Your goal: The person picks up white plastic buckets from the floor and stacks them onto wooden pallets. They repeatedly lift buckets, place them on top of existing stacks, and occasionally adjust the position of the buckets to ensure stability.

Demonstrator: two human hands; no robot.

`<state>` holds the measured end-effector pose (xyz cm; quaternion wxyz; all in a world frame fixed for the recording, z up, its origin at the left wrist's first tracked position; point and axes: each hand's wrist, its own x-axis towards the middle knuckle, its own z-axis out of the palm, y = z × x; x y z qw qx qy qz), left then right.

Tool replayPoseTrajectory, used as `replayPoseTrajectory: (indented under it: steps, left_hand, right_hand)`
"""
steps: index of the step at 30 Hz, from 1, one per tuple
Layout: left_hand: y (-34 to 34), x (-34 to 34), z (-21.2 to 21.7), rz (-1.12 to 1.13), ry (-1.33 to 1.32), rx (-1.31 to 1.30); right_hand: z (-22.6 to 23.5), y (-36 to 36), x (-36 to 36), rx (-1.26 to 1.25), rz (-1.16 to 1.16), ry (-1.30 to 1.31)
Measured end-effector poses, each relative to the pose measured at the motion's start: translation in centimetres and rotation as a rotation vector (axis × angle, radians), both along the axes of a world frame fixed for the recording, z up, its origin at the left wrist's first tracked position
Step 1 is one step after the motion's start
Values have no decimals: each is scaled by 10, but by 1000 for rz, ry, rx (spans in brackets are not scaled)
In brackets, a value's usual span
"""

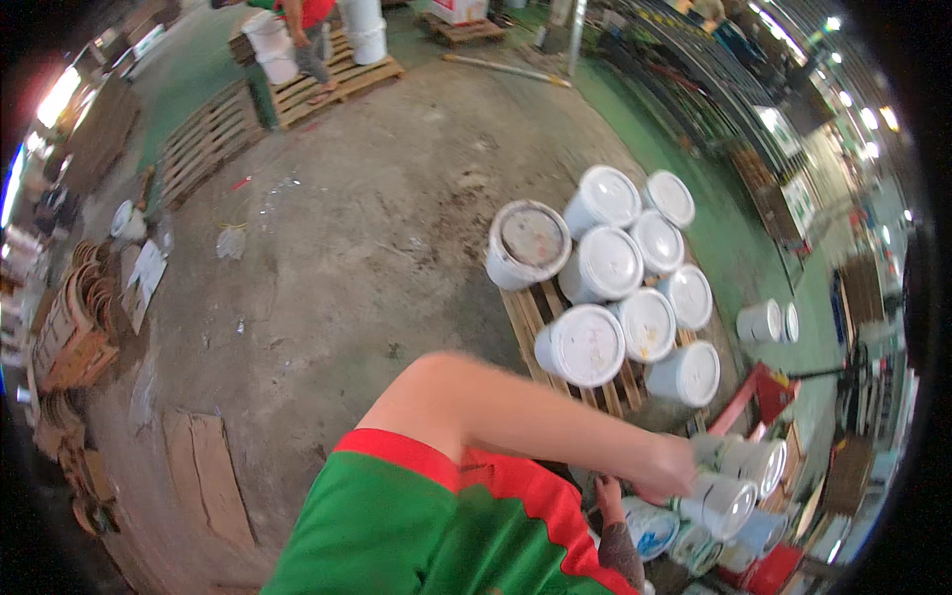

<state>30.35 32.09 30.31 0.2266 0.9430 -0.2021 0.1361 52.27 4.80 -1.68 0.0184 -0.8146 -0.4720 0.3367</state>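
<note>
My left arm, bare below a green sleeve with red trim, reaches across to the right. My left hand is beside a lidded white bucket. Motion smears its fingers, and whether it touches the bucket does not show. Lower down, my right hand is small and partly covered; its finger pose is unclear. It is nearest a white bucket with a blue-marked top. Another white bucket stands beyond my left hand, with more containers packed below it.
Several lidded white buckets stand on a wooden pallet ahead right. A red pallet jack lies past them. Flattened cardboard covers floor at left. A person stands by another pallet at far left.
</note>
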Motion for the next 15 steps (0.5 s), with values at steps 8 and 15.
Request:
replayPoseTrajectory:
  steps: [8,15]
  left_hand:
    - [73,-400,-306,1289,879,-668]
    - [131,-637,-282,2822,797,-1155]
  right_hand:
    - [-91,96,16,-290,-58,187]
    - [-146,401,-49,-225,533,-58]
